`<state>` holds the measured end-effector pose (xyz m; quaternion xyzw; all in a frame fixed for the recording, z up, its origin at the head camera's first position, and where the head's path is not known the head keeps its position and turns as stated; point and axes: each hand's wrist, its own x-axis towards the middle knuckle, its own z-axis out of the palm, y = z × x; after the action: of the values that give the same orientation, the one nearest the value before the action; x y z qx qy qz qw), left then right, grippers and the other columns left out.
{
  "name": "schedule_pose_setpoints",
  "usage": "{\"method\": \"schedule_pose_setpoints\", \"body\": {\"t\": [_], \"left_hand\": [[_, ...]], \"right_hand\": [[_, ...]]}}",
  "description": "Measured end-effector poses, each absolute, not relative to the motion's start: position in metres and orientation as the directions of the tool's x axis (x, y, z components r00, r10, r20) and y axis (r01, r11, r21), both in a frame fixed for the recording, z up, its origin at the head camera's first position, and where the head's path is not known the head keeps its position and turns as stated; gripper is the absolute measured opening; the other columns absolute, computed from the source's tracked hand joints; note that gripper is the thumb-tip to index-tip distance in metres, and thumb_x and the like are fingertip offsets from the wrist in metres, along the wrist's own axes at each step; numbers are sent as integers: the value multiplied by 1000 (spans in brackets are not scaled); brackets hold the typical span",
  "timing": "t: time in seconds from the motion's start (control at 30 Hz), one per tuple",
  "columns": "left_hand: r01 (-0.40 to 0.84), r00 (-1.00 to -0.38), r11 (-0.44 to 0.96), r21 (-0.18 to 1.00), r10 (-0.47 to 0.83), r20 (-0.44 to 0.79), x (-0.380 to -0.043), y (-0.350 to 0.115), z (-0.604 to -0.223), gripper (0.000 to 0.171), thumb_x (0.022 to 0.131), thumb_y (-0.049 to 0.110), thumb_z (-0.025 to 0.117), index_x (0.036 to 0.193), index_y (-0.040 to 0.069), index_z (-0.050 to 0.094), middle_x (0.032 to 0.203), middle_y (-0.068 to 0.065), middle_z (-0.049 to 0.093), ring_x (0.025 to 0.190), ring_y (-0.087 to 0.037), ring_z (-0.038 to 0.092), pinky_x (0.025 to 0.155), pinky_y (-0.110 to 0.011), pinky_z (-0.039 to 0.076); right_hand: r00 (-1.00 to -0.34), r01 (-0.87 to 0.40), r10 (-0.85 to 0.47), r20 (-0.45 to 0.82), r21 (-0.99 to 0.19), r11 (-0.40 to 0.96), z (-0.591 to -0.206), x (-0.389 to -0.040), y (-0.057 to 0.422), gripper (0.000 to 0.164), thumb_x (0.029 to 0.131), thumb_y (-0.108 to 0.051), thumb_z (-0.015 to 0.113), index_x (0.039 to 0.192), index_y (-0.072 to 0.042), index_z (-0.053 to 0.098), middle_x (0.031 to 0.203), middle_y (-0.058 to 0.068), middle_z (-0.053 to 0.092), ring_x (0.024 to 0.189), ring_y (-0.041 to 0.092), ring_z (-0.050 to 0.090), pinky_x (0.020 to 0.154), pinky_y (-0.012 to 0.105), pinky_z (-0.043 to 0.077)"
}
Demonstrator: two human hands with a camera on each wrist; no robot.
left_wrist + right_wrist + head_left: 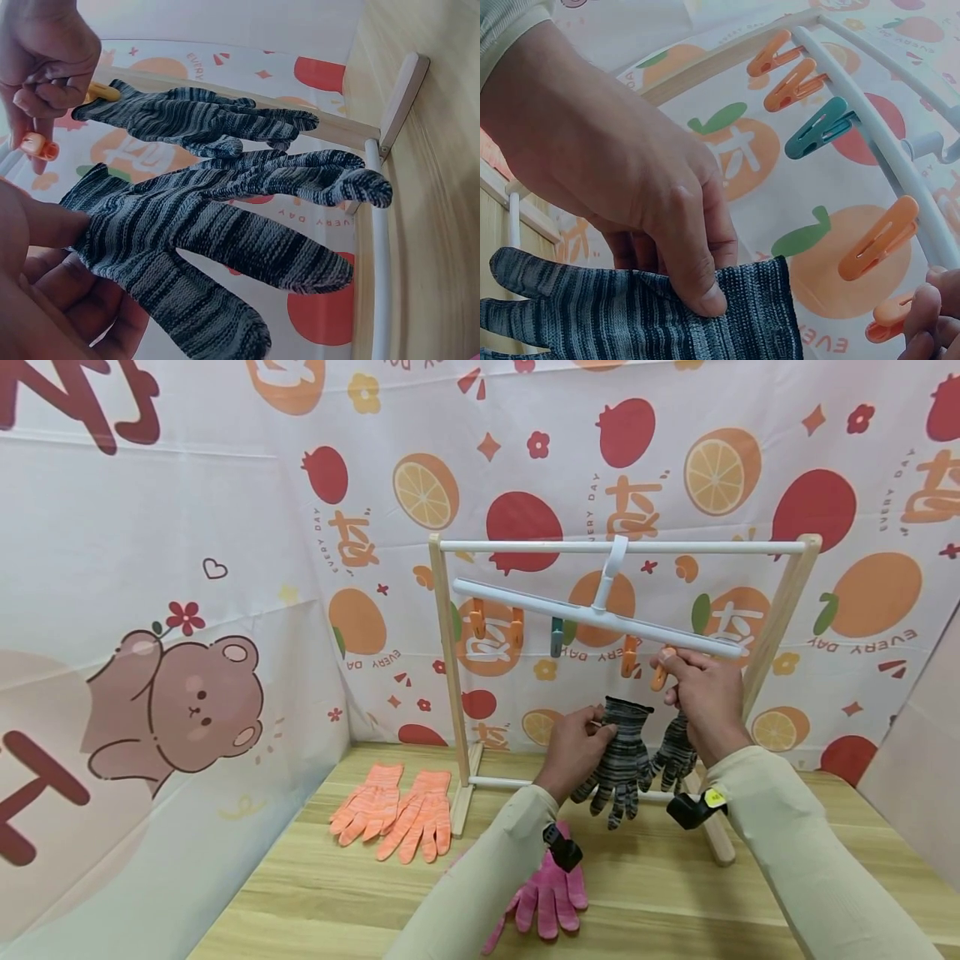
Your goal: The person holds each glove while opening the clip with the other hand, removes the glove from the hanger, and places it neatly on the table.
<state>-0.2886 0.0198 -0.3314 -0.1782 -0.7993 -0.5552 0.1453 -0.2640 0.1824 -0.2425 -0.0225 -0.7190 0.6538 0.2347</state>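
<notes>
My left hand point(573, 747) pinches a grey-and-black striped knit glove point(622, 760) near its cuff, fingers dangling downward. Up at the right end of a white hanger point(540, 603), my right hand point(705, 697) pinches an orange clothespin point(660, 677). A second striped glove point(180, 116) hangs just behind, with a yellow-orange clothespin point(103, 91) at its cuff; in the head view the right hand partly covers it. Along the tilted hanger are a teal clothespin point(819, 129) and several orange clothespins point(879, 238). The first glove's cuff is below the hanger bar, apart from it.
The hanger hooks over the top rod point(525, 547) of a wooden-sided rack point(447, 668). Two orange gloves point(420, 814) lie on the table point(300, 893) left of the rack. Pink gloves point(551, 893) lie in front, partly beneath my left forearm. A printed cloth point(465, 435) backs the rack.
</notes>
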Motion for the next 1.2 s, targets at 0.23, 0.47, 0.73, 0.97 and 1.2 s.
{"method": "schedule_pose_setpoints", "body": {"t": [0.23, 0.47, 0.73, 0.97, 1.2], "left_hand": [[420, -907, 302, 856, 138, 397, -288, 20, -336, 12, 98, 20, 69, 94, 9, 67, 61, 4, 54, 54, -8, 43, 53, -25, 34], [412, -910, 268, 871, 166, 379, -286, 20, -342, 11, 98, 18, 69, 93, 9, 65, 61, 7, 52, 55, -6, 44, 52, -25, 34], [394, -918, 288, 873, 173, 357, -284, 21, -347, 12, 98, 20, 68, 91, 11, 64, 58, 7, 42, 51, -8, 35, 52, -26, 30], [404, -914, 351, 844, 174, 365, -282, 21, -351, 14, 98, 22, 68, 91, 11, 64, 60, 6, 42, 53, -10, 36, 54, -26, 31], [396, -918, 358, 846, 175, 356, -281, 21, -358, 13, 97, 21, 70, 95, 9, 67, 68, 6, 53, 61, -9, 44, 57, -25, 37]], "right_hand": [[-891, -260, 340, 299, -953, 155, -241, -263, 183, 38, 102, -35, 62, 126, -7, 69, 92, -7, 74, 50, 6, 52, 51, 20, 46], [-884, -277, 335, 325, -943, 184, -242, -262, 185, 38, 102, -35, 62, 123, -5, 71, 93, -6, 73, 51, 5, 51, 50, 20, 44], [-889, -254, 341, 304, -949, 184, -242, -264, 186, 38, 102, -35, 61, 127, -7, 71, 92, -7, 74, 50, 5, 51, 49, 20, 43], [-890, -245, 344, 298, -951, 189, -242, -265, 186, 42, 103, -37, 60, 133, -9, 68, 90, -10, 73, 51, 6, 51, 51, 21, 44], [-883, -262, 343, 321, -943, 205, -242, -263, 185, 39, 102, -36, 61, 129, -9, 70, 93, -6, 74, 50, 6, 51, 51, 22, 45]]}}
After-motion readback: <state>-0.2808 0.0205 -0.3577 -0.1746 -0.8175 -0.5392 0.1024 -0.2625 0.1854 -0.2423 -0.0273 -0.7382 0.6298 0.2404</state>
